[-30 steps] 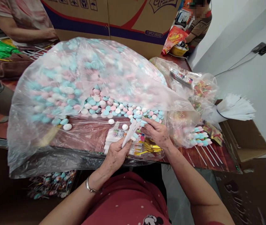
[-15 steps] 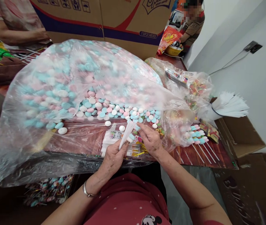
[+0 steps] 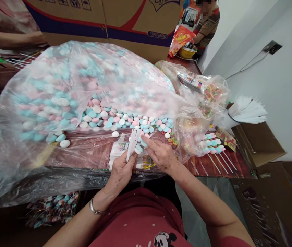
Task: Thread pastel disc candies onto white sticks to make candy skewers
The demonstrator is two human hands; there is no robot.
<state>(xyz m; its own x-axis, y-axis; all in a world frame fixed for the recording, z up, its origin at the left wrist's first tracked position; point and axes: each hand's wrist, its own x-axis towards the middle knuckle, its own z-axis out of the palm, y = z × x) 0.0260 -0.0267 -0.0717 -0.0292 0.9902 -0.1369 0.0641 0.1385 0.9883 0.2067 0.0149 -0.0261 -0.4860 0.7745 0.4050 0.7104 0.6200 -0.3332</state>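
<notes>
My left hand (image 3: pixel 122 168) is closed round a bundle of thin white sticks (image 3: pixel 133 142), their ends fanned upward. Beside the bundle, blue and white marshmallows (image 3: pixel 138 148) sit in a short row, apparently on a stick that is mostly hidden. The fingers of my right hand (image 3: pixel 161 154) pinch a pink marshmallow (image 3: pixel 145 136) at the upper end of this row. Just beyond both hands, loose pink, blue and white disc-shaped marshmallows (image 3: pixel 110 120) spill from a large clear plastic bag (image 3: pixel 33 151). Under my hands lie white printed packets (image 3: pixel 115 157) and gold ties (image 3: pixel 148 164).
Several finished-looking marshmallow skewers (image 3: pixel 214 144) lie at the right table edge. Behind them stands a container of white sticks (image 3: pixel 246 111) near an open carton (image 3: pixel 261 144). A large cardboard box (image 3: pixel 84 31) blocks the far side. Two other people are at the back.
The view has shifted slightly. The stick bundle has tilted, so its ends face me more. My right fingertips have come closer to the row, where a pink marshmallow now shows.
</notes>
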